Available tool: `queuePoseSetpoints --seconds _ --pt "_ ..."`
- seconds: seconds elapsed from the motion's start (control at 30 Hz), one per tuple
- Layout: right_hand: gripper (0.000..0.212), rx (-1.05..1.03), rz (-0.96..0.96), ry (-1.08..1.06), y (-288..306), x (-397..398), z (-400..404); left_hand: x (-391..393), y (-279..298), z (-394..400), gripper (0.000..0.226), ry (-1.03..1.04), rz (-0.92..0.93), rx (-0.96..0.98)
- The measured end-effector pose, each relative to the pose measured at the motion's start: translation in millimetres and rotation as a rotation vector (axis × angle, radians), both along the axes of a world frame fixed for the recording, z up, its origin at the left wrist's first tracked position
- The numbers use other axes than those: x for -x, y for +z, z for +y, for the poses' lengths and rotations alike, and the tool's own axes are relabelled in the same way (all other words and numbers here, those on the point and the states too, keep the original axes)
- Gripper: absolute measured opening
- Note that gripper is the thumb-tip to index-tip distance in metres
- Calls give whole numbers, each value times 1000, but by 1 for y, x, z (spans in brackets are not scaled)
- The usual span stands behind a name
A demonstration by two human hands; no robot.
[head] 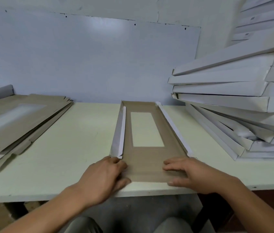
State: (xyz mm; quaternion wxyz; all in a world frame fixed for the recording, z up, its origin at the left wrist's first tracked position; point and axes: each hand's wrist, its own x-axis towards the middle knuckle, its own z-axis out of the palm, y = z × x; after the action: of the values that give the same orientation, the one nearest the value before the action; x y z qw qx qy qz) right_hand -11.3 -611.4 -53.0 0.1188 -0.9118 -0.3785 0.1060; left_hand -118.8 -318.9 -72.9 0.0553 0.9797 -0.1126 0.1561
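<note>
Both hands press flat, fingers spread, on the near end of the brown cardboard blank (147, 163) at the desk (75, 132) edge: left hand (106, 175), right hand (188, 174). Its side flaps stand up. Flat blanks (15, 121) lie left, folded white boxes (233, 101) crowd close right.

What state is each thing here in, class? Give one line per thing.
Blank: lying flat, both long side flaps folded up.
Left hand: open, pressing the blank's near left corner.
Right hand: open, pressing its near right corner.
Flat blanks: stacked, unfolded.
White boxes: folded, piled unevenly.
</note>
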Motion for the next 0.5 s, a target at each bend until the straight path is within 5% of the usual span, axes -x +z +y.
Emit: queuePoseSetpoints --seconds 0.2,0.37,0.5 --pt "29 -15 -145 -43 7 -4 13 -21 7 -5 26 105 -26 -43" --pt "43 18 -287 -65 -5 2 41 -37 7 -16 14 200 11 -68" --pt "72 79 -101 71 -31 18 59 -35 -4 -35 33 34 -73 -69"
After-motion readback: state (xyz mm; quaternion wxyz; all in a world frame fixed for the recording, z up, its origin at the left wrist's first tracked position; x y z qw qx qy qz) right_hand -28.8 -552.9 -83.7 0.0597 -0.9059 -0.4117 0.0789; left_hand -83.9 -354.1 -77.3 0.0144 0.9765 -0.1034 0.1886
